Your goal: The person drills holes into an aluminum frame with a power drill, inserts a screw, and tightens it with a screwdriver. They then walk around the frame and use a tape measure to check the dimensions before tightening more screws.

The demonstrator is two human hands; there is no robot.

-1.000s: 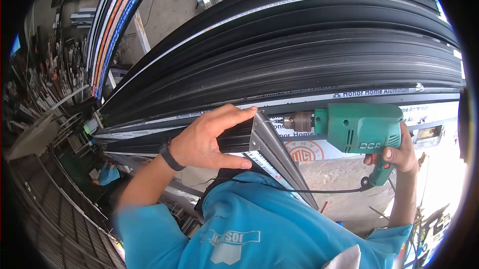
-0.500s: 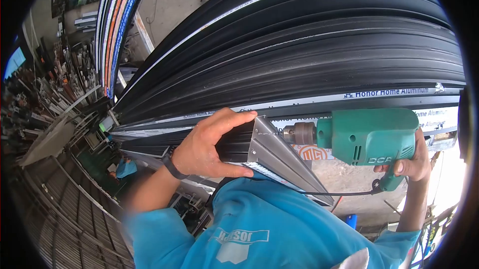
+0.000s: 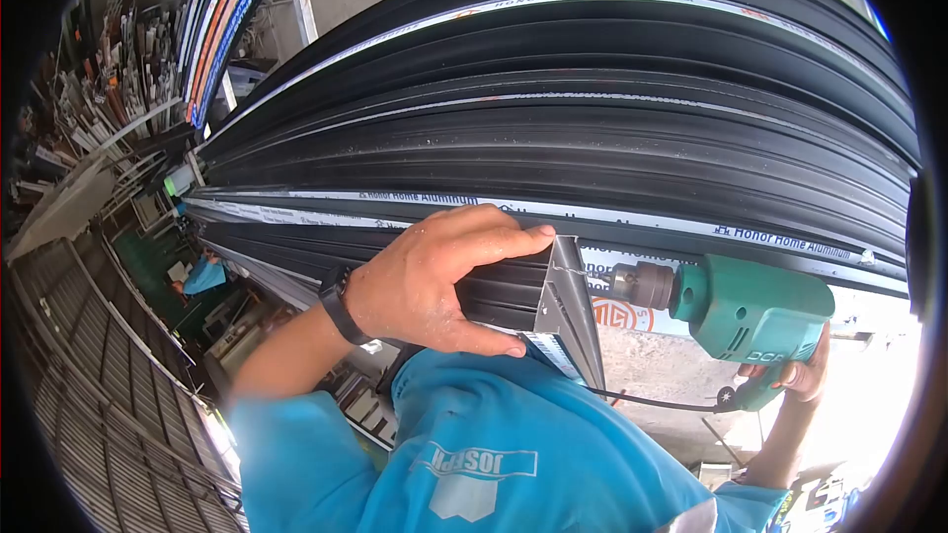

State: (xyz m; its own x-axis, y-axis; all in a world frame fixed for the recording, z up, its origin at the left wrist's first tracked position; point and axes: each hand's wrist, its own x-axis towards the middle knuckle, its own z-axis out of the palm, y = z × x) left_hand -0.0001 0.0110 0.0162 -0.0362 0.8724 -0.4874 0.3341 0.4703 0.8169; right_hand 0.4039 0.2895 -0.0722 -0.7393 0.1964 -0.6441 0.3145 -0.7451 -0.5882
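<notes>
My left hand [image 3: 434,281] is wrapped over the end of black aluminum profiles [image 3: 499,291], index finger along the upper edge and thumb below. Against that end stands a grey metal profile [image 3: 570,311], its long side running down toward my shirt. A green power drill [image 3: 765,311] is gripped by its handle in my right hand [image 3: 808,372]. Its chuck [image 3: 644,285] points left, and the thin bit reaches the upper part of the grey profile, close to my left fingertips. The drill's black cord [image 3: 657,400] runs left below the profile.
Long black profiles [image 3: 553,153] with printed white film stretch across beyond my hands. Striped profiles [image 3: 222,34] stand at upper left, near many offcuts [image 3: 114,79]. A ribbed metal surface [image 3: 109,375] lies at lower left. A person in blue [image 3: 204,274] is farther back.
The view has shifted. The drill now sits farther right and lower, tilted slightly downward toward its handle. The grey profile looks narrower and more upright; both hands keep their holds.
</notes>
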